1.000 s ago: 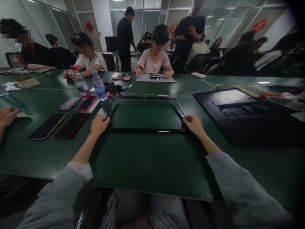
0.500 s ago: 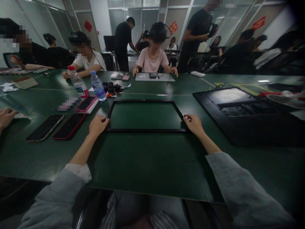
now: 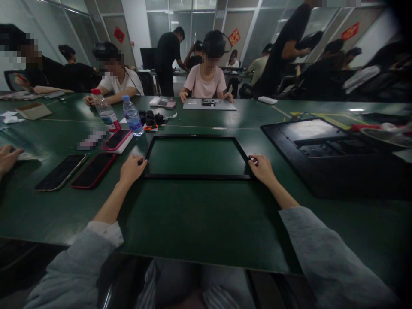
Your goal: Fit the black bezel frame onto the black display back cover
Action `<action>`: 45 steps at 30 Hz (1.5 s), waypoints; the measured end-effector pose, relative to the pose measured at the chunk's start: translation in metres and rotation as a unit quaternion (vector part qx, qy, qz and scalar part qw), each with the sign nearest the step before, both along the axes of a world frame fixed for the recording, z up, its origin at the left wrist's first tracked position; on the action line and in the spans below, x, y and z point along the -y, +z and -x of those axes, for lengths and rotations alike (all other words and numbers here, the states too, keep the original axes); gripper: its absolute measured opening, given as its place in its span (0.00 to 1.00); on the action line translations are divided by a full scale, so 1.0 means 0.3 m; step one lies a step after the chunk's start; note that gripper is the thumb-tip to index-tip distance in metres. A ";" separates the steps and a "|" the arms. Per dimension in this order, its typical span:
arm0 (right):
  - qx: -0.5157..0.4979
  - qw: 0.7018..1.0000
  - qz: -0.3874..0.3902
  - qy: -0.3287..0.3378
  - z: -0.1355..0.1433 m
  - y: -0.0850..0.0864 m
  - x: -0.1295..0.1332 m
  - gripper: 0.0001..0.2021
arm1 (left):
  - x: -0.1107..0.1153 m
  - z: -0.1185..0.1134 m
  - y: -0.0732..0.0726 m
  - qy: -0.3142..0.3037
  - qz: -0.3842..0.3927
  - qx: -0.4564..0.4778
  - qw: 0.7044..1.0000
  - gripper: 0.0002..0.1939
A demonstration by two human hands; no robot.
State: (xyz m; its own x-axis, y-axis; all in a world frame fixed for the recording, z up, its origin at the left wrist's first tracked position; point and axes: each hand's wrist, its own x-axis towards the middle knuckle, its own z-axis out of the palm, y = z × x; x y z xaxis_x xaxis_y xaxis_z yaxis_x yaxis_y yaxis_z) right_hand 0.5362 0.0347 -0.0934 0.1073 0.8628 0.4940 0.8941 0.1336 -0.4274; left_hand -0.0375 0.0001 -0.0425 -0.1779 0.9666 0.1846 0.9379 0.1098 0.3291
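Note:
A thin black rectangular frame (image 3: 196,176), like a monitor bezel, lies in front of me with the green tabletop (image 3: 202,219) showing through its opening. My left hand (image 3: 131,169) grips the frame's left side, fingers curled round the edge. On the opposite side my right hand (image 3: 261,168) is closed on the frame's right edge, thumb and fingers pinched together. Left of my left hand lie a phone in a red case (image 3: 94,171) and another dark phone (image 3: 61,172).
Two plastic bottles, one red-capped (image 3: 107,113) and one blue-capped (image 3: 132,118), stand beyond the phones. A large black panel (image 3: 309,159), like a monitor back cover, lies at the right. Across the table a person in pink (image 3: 206,81) handles a flat grey panel (image 3: 193,105). Another person's hand (image 3: 9,159) rests far left.
My hands and the black frame have stayed almost still. Behind the table, a standing person in black has shifted to the right.

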 end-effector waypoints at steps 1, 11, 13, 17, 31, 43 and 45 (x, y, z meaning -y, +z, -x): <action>0.000 1.000 -0.001 -0.001 -0.001 -0.001 0.000 0.19 | 0.000 -0.001 0.001 0.001 0.000 0.001 1.000 0.26; -0.004 1.000 -0.009 0.007 0.000 -0.003 0.003 0.20 | -0.003 0.002 -0.003 -0.007 -0.001 -0.004 1.000 0.25; -0.004 1.000 -0.005 0.005 -0.001 -0.005 0.002 0.20 | -0.003 0.005 -0.005 -0.009 -0.003 -0.005 1.000 0.25; 0.002 1.000 -0.001 0.005 -0.005 -0.011 0.000 0.20 | -0.004 0.008 -0.008 -0.014 -0.006 -0.010 1.000 0.26; 0.015 1.000 -0.005 0.008 0.000 -0.015 0.008 0.21 | -0.008 0.012 -0.016 -0.029 -0.032 -0.021 0.999 0.24; 0.006 1.000 0.000 0.003 -0.005 -0.019 0.003 0.21 | -0.010 0.012 -0.017 -0.038 -0.044 -0.023 0.998 0.23; 0.002 1.000 -0.010 -0.009 -0.008 -0.023 0.001 0.22 | -0.011 0.010 -0.017 -0.044 -0.059 -0.016 0.997 0.24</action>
